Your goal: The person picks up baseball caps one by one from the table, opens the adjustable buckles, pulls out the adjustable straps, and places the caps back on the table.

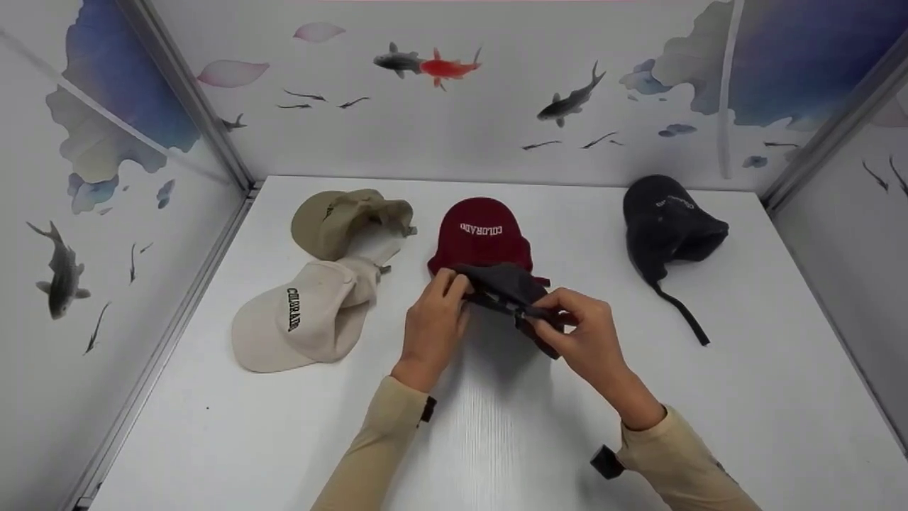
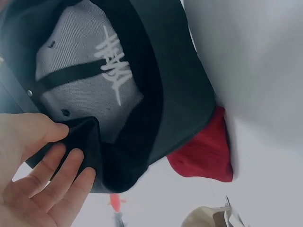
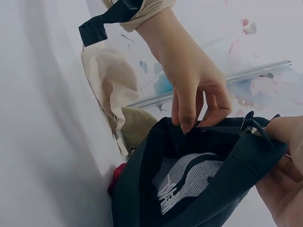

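Observation:
Both hands hold a dark grey cap [image 1: 505,285] just above the white table [image 1: 496,440], in front of a red cap [image 1: 482,231] lettered COLORADO. My left hand [image 1: 454,289] pinches the cap's rim on its left side. At the right side my right hand [image 1: 553,319] pinches the rear strap near its buckle. The left wrist view looks into the dark grey cap [image 2: 156,94], with its grey mesh lining and white stitching, and my left hand [image 2: 52,156] grips the edge. In the right wrist view the dark grey cap [image 3: 199,179] hangs open between my left hand [image 3: 194,118] and my right hand [image 3: 284,179].
A cream cap [image 1: 305,319] and a khaki cap [image 1: 340,220] lie at the left. A black cap [image 1: 667,220] with a trailing strap [image 1: 681,312] lies at the back right. Walls painted with fish enclose three sides of the table.

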Motion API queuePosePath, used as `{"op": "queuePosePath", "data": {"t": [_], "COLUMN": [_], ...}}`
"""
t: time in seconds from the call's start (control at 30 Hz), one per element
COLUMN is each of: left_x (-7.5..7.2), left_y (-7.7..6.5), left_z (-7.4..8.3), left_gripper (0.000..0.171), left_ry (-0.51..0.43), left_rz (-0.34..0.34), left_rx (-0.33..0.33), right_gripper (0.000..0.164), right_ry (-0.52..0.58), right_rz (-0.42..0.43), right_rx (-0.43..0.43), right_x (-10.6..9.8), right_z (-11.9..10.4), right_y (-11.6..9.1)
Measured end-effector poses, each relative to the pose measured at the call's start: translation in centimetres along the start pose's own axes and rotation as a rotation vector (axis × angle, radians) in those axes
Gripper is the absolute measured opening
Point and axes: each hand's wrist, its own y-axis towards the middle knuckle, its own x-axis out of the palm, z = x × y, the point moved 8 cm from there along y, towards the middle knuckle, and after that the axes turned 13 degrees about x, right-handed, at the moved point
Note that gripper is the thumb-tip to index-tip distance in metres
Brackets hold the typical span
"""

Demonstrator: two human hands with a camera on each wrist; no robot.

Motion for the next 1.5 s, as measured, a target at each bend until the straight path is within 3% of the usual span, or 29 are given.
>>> {"op": "queuePosePath", "data": {"t": [0.13,0.47,0.57,0.73,0.93,1.17,1.5], "left_x": [-0.7,-2.2,-2.0,-1.3,-0.3,0.2,-0.3], "left_y": [-0.2,0.4,0.5,0.5,0.4,0.4,0.4], "left_z": [0.7,4.0,4.2,4.0,3.8,3.5,3.2], "left_gripper": [0.025,0.027,0.027,0.026,0.022,0.012,0.002], "left_ry": [-0.016,-0.08,-0.156,-0.284,-0.352,-0.323,-0.196], "left_rz": [0.002,0.005,-0.022,-0.07,-0.118,-0.099,-0.068], "left_rx": [0.026,0.187,0.164,0.065,-0.029,-0.079,-0.042], "right_gripper": [0.024,0.021,0.021,0.02,0.02,0.02,0.021], "right_ry": [-0.011,-0.02,-0.005,-0.001,-0.003,-0.005,0.002], "right_rz": [0.024,0.03,0.02,0.024,0.025,0.024,-0.018], "right_rx": [0.012,0.039,0.044,0.049,0.045,0.045,0.085], "right_x": [-0.2,-0.4,-0.3,-0.4,-0.4,-0.4,-0.3], "right_z": [0.3,0.4,0.4,0.4,0.4,0.4,1.0], "right_y": [0.0,0.2,0.2,0.2,0.2,0.2,0.1]}}
